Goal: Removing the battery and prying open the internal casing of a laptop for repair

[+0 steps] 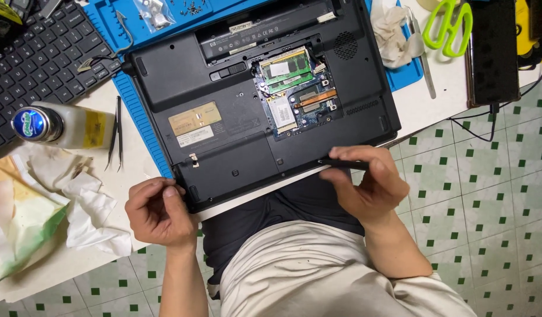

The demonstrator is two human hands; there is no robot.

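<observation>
Pinching a slim black tool (341, 164) in my right hand (368, 188) (lengthwise along the laptop (224, 88) edge), left hand (159, 211) curled, seemingly empty, at the corner.

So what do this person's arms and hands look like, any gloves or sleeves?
No gloves: the left hand and right hand are bare, with no rings, watch or bands showing. Both forearms are bare as far as the picture shows, so no sleeves are visible. Nails look short.
</observation>
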